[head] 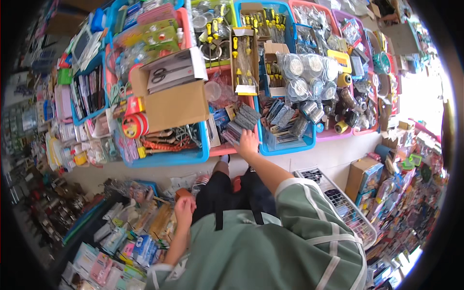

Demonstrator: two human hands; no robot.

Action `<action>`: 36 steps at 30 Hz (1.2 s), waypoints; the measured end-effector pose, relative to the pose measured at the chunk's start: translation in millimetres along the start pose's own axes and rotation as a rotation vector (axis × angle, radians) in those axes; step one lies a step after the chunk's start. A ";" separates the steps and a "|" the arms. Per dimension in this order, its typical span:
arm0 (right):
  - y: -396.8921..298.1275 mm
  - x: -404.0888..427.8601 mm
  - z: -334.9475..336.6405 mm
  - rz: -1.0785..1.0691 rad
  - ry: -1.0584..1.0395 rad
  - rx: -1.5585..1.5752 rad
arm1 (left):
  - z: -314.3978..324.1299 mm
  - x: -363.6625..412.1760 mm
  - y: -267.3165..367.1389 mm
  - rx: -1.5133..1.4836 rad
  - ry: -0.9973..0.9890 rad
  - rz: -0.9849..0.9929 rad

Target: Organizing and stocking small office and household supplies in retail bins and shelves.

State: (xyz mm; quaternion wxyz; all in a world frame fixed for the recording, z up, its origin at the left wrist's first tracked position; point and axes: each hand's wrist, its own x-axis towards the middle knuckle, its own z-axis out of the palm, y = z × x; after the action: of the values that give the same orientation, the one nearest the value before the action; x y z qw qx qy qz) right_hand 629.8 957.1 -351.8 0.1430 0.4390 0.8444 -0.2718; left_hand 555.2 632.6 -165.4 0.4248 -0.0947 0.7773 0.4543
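Note:
My right hand (248, 142) reaches into a pink plastic basket (225, 149), its fingers at a stack of small flat packs (232, 132). Whether they grip a pack is hard to make out. Just beyond the fingertips lie grey patterned packs (247, 116). To the right, a blue plastic basket (288, 149) holds similar small packs (284, 115). My left hand (185, 207) hangs low beside my thigh with its fingers curled. An orange-brown object (183, 193) shows right by that hand, and I cannot tell whether the two touch.
An open cardboard box with scissors (170, 74) stands left of my reach. Boxed yellow-handled screwdrivers (244, 61) and plastic-wrapped round containers (308, 76) lie farther back. A white wire rack (342, 206) is at my right; packaged goods (123, 243) crowd the lower left.

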 end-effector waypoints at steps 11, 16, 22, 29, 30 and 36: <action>-19.3 50.0 104.7 -0.192 0.170 -0.442 | -11.3 -67.1 -31.8 -0.024 0.179 -0.148; -10.0 55.9 79.5 -0.173 0.111 -0.264 | -6.3 -48.6 -5.9 0.045 0.112 -0.121; -9.4 38.1 40.7 -0.094 0.001 0.080 | -29.8 -25.2 -15.3 0.030 0.020 -0.008; -12.7 3.2 -79.0 -0.186 0.146 0.399 | -22.4 16.0 -0.5 0.067 -0.219 0.068; -6.1 -2.3 -94.4 -0.166 0.216 0.441 | -18.3 22.4 5.2 0.056 -0.283 0.095; 23.9 -46.3 -205.3 -0.180 0.040 1.017 | 36.8 41.4 73.5 0.097 -0.486 0.333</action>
State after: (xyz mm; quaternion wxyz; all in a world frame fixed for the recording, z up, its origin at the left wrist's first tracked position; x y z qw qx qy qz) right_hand 675.3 1057.5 -170.9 -0.1284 0.3838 0.6425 -0.6507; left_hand 511.4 713.3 -158.7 0.5223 0.1661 0.6783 0.4895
